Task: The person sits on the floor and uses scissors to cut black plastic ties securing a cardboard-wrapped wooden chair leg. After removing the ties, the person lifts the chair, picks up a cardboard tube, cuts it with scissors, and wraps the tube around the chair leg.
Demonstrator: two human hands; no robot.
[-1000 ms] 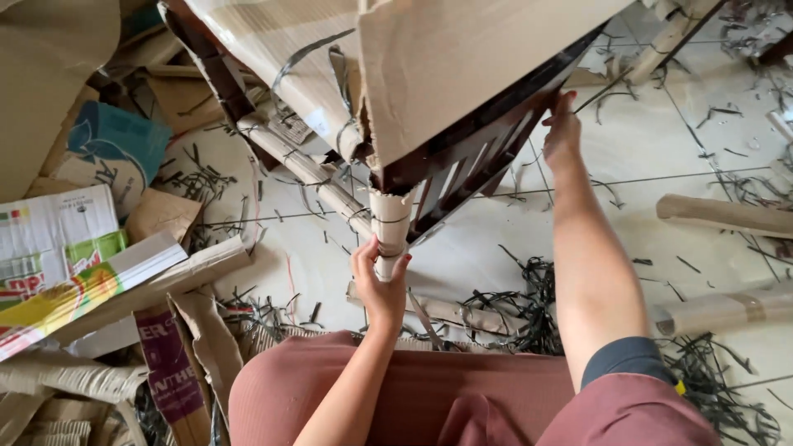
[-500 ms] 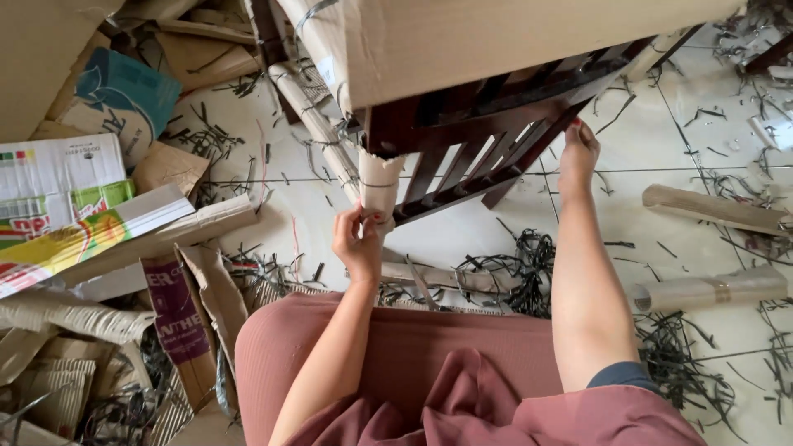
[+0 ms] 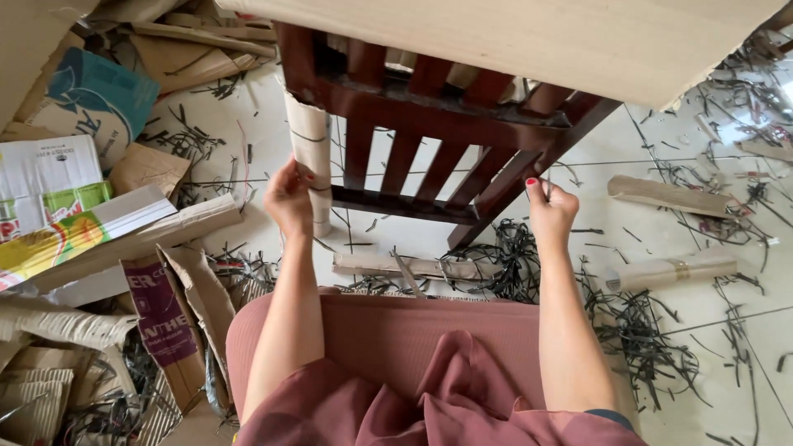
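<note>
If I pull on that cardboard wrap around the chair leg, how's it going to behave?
The cardboard wrap looks thin and curled around the leg, so it is probably light and bendy. Its lower edge by the left hand looks ragged, so it may tear. The dark wooden chair looks solid and would likely resist.

Pale tiled floor (image 3: 710, 355); black strap scraps (image 3: 636, 330); flattened cardboard boxes (image 3: 74, 223)

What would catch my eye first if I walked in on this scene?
A dark red wooden chair frame fills the upper middle, its top under a large cardboard sheet. The left hand grips the paper wrap on one leg; the right hand touches another. Black plastic strips litter the floor; torn cartons pile left.
</note>
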